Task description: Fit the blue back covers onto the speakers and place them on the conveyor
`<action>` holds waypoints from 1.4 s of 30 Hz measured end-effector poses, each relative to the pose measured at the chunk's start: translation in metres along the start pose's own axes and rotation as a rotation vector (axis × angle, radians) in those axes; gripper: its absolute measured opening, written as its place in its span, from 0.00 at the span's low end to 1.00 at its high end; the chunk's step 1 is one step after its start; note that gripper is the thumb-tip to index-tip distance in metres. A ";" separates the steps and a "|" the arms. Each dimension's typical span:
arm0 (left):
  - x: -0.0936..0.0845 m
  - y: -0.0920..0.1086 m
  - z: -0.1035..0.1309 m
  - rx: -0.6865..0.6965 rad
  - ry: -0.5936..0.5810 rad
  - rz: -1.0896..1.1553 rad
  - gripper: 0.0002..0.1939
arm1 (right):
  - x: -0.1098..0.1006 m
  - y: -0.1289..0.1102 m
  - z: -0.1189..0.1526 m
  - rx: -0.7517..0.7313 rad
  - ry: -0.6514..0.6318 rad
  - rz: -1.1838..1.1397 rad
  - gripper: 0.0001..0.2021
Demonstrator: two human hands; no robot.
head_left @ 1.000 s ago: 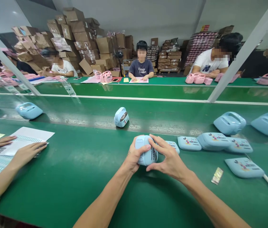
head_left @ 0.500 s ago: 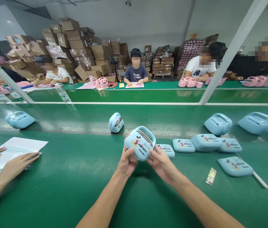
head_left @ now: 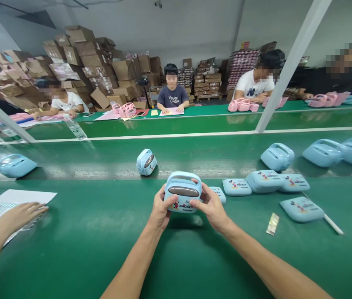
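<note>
Between my two hands is a light blue plastic case with a top handle [head_left: 183,191], held a little above the green table. It has a dark oval panel on its top and a Mickey print on its front, which faces me. My left hand [head_left: 162,207] grips its left side, thumb on the print. On the opposite side, my right hand [head_left: 212,206] holds it with the thumb on the lower front. A flat blue printed panel [head_left: 218,194] lies partly hidden behind my right hand. Further right rest more flat printed panels [head_left: 237,187], some stacked.
A blue handled case [head_left: 146,162] stands on the belt ahead; others [head_left: 277,157] sit right and left [head_left: 15,165]. A printed panel [head_left: 302,209] lies against a white stick [head_left: 333,224], near a small wrapper [head_left: 272,224]. At left, a co-worker's hands [head_left: 20,218] rest on paper sheets.
The case in my hands has tipped, so its handle and dark oval panel now face up toward me more and the printed front is foreshortened. Both hands still hold it. The view has shifted slightly.
</note>
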State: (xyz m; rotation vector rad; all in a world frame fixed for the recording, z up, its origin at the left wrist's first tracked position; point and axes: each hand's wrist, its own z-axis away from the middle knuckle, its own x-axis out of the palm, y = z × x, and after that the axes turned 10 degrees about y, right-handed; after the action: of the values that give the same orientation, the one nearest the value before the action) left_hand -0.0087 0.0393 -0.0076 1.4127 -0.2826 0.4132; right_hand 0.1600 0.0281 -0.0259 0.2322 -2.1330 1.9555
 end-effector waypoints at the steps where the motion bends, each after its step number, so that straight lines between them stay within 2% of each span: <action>1: 0.001 -0.001 0.000 -0.004 0.010 0.002 0.31 | -0.001 0.000 0.000 0.011 0.012 0.000 0.39; 4: 0.002 -0.003 0.000 -0.015 0.014 0.005 0.31 | -0.004 -0.003 -0.003 0.061 -0.002 -0.014 0.37; 7: 0.001 -0.007 -0.002 0.001 0.026 -0.018 0.33 | -0.009 -0.010 -0.006 0.087 -0.077 -0.018 0.36; 9: 0.001 -0.010 -0.004 0.022 0.042 -0.056 0.36 | -0.014 -0.014 -0.011 0.097 -0.080 -0.031 0.30; 13: 0.003 -0.017 -0.009 0.053 0.075 -0.109 0.39 | -0.022 -0.019 -0.042 0.153 0.055 0.033 0.25; 17: -0.002 -0.020 -0.017 0.092 0.227 -0.071 0.35 | -0.026 -0.024 -0.102 0.112 0.220 0.194 0.22; 21: -0.010 -0.023 -0.028 0.083 0.268 -0.105 0.30 | -0.030 -0.028 -0.156 0.071 0.413 0.437 0.16; 23: -0.013 -0.025 -0.031 0.091 0.268 -0.147 0.30 | -0.033 -0.029 -0.171 0.064 0.470 0.550 0.17; 26: -0.014 -0.026 -0.031 0.089 0.250 -0.195 0.27 | -0.043 -0.033 -0.180 0.043 0.470 0.676 0.17; 28: -0.013 -0.025 -0.031 0.088 0.242 -0.210 0.26 | -0.060 -0.045 -0.183 0.007 0.452 0.750 0.18; 30: -0.012 -0.025 -0.030 0.088 0.244 -0.208 0.25 | -0.087 -0.064 -0.183 -0.034 0.472 0.834 0.18; 34: -0.011 -0.023 -0.030 0.115 0.243 -0.216 0.25 | -0.163 -0.110 -0.174 -0.065 0.674 1.024 0.19; 37: -0.012 -0.024 -0.030 0.160 0.233 -0.253 0.24 | -0.213 -0.129 -0.160 -0.023 0.805 1.115 0.19; 39: -0.012 -0.025 -0.031 0.185 0.229 -0.286 0.23 | -0.232 -0.133 -0.152 0.008 0.815 1.142 0.18; 42: -0.011 -0.026 -0.031 0.258 0.200 -0.379 0.21 | -0.241 -0.133 -0.147 0.018 0.772 1.146 0.17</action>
State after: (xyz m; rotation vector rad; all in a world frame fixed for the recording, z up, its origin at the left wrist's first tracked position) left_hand -0.0091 0.0662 -0.0406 1.6219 0.2078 0.2800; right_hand 0.4376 0.1516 0.0458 -1.7664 -1.7503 1.9283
